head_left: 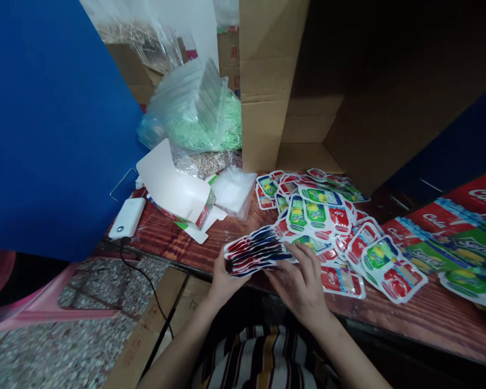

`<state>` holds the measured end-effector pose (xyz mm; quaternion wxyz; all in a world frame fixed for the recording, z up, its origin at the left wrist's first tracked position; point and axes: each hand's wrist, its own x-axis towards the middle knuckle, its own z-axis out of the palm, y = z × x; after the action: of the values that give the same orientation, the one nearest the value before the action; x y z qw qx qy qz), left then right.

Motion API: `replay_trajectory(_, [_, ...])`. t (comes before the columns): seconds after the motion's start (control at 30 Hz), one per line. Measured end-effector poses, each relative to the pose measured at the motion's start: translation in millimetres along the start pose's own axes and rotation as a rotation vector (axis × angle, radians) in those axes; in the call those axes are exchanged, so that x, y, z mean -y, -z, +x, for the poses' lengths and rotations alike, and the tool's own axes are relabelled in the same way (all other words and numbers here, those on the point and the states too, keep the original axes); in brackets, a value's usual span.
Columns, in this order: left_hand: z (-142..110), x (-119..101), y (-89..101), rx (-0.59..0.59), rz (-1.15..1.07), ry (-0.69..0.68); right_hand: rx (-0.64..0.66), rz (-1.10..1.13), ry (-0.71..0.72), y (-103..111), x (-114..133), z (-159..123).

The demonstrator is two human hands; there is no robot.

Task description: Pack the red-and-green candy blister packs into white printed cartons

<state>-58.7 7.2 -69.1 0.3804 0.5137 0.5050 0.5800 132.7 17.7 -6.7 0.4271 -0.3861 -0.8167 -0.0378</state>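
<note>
My left hand (222, 278) is closed around the near end of a fanned stack of flat drink-shaped packets (255, 250), held edge-up just above the wooden table's (409, 319) front edge. My right hand (302, 281) rests beside the stack's right end, fingers spread and bent, fingertips touching the stack and a green packet under it. A loose pile of red Cola and green Sprite packets (328, 216) spreads across the table beyond both hands.
A large open cardboard box (308, 81) stands behind the pile. A folded white carton (174, 189), a white power bank (127, 217) with a black cable, and bags of clear and green material (194, 108) lie left. A blue panel (52, 124) fills the left. Printed cartons (461, 227) sit right.
</note>
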Motion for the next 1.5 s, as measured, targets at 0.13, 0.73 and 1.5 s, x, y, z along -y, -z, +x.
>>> replay_trajectory(0.13, [0,-2,-1.4,-0.013,0.005,0.003,-0.03,-0.003,0.003,-3,-1,-5])
replay_trajectory(0.73, [-1,-6,-1.8,-0.023,0.026,-0.014,-0.005,0.168,-0.024,-3,-4,-4])
replay_trajectory(1.5, [5,-9,3.2,0.052,-0.005,-0.037,0.183,0.028,0.061,-6,-19,2])
